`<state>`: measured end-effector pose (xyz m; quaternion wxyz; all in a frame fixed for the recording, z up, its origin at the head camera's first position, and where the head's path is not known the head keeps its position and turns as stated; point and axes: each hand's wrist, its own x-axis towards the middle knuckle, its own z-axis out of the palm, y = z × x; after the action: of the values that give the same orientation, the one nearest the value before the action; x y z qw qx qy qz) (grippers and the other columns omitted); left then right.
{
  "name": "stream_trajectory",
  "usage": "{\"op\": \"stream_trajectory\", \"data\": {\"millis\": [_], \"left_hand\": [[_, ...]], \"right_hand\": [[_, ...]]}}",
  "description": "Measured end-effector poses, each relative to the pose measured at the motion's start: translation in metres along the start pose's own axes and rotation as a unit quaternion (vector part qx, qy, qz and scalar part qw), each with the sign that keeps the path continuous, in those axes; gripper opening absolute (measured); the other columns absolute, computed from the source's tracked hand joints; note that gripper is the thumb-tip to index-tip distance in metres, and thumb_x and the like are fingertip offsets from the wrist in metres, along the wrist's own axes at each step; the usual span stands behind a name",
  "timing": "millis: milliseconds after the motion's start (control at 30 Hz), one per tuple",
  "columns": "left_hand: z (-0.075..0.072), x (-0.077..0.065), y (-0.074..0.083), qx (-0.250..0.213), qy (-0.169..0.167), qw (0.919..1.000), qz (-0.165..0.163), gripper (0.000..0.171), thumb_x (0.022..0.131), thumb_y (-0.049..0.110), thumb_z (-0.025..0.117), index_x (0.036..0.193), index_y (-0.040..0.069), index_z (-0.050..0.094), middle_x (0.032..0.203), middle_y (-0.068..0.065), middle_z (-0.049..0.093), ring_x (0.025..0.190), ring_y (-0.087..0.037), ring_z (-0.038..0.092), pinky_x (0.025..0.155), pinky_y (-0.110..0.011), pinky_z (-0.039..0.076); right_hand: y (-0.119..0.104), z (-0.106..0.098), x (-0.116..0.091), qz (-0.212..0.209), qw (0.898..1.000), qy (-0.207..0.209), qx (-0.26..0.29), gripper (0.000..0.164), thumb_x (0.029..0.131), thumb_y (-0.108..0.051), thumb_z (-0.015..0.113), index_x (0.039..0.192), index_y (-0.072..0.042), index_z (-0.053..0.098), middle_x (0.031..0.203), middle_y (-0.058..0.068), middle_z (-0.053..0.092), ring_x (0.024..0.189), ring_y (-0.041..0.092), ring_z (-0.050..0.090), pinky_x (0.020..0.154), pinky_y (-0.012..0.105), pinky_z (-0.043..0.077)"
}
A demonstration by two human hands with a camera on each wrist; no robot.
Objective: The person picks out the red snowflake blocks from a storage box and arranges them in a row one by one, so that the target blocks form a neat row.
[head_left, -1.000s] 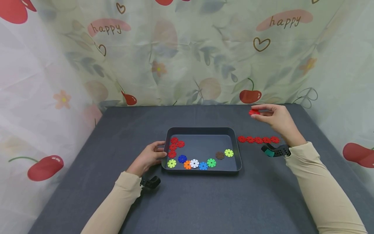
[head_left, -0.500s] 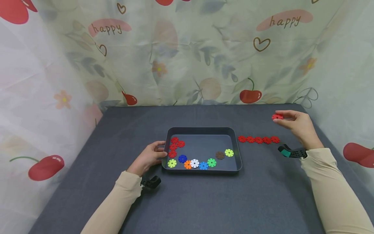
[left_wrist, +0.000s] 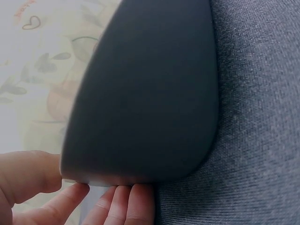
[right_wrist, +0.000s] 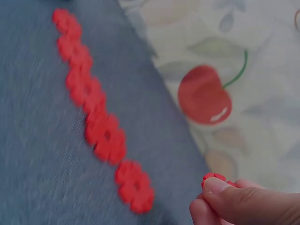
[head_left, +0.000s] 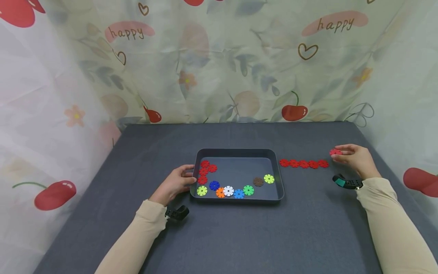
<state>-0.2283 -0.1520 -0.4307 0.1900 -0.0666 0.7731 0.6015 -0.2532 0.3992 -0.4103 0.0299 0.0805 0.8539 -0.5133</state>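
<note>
My right hand (head_left: 357,160) pinches a red notched plastic disc (head_left: 335,152) between thumb and fingers, above the table beyond the right end of a row of red discs (head_left: 303,164). In the right wrist view the held disc (right_wrist: 214,177) is mostly covered by the thumb, and the row (right_wrist: 105,133) lies on the cloth. My left hand (head_left: 175,183) holds the left side of a dark tray (head_left: 236,153), thumb at the rim. The left wrist view has its fingers (left_wrist: 140,201) against the tray's outer wall (left_wrist: 145,93).
Inside the tray lie several red discs (head_left: 203,171) at the left. A curve of other discs includes yellow (head_left: 202,190), blue (head_left: 214,185), white (head_left: 228,191), green (head_left: 248,190) and brown (head_left: 258,181). A patterned curtain (head_left: 219,68) hangs behind the table.
My right hand has carried the red disc rightward, then lower and nearer to the right end of the row. The left hand and tray have stayed in place.
</note>
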Motion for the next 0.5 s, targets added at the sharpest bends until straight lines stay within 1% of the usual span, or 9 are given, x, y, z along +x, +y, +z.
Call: {"op": "stream_trajectory", "data": {"millis": [100,267,367,500], "left_hand": [[0.0,0.0,0.0,-0.002,0.002,1.0,0.001,0.059,0.093,0.0,0.059,0.147,0.009,0.038,0.139,-0.022,0.048,0.12,-0.034,0.054,0.103,-0.055,0.042],[0.0,0.001,0.0,0.0,0.003,1.0,0.001,0.059,0.093,0.0,0.059,0.147,0.009,0.038,0.139,-0.022,0.048,0.121,-0.034,0.053,0.103,-0.056,0.042],[0.0,0.001,0.0,-0.001,0.002,1.0,0.004,0.059,0.093,0.0,0.059,0.147,0.008,0.037,0.139,-0.023,0.047,0.121,-0.034,0.053,0.103,-0.056,0.042],[-0.001,0.0,0.0,-0.002,-0.006,0.9999,0.01,0.059,0.093,0.0,0.059,0.147,0.007,0.036,0.139,-0.025,0.047,0.123,-0.035,0.052,0.103,-0.056,0.042]], "right_hand": [[0.008,-0.001,0.0,0.015,1.0,-0.006,0.007,0.057,0.093,-0.009,0.064,0.138,0.014,0.038,0.076,-0.023,0.063,0.077,-0.003,0.067,0.074,0.025,0.058],[0.016,-0.002,-0.001,0.037,0.999,-0.014,-0.015,0.061,0.09,-0.011,0.068,0.139,0.013,0.039,0.076,-0.023,0.061,0.074,-0.005,0.066,0.071,0.021,0.057],[0.018,-0.001,-0.001,0.041,0.999,-0.024,-0.015,0.064,0.089,-0.011,0.069,0.139,0.014,0.038,0.077,-0.023,0.062,0.073,-0.006,0.066,0.07,0.02,0.057],[0.019,-0.001,-0.001,0.039,0.999,-0.038,-0.005,0.062,0.091,-0.007,0.066,0.14,0.016,0.036,0.079,-0.023,0.064,0.073,-0.005,0.066,0.071,0.022,0.057]]}}
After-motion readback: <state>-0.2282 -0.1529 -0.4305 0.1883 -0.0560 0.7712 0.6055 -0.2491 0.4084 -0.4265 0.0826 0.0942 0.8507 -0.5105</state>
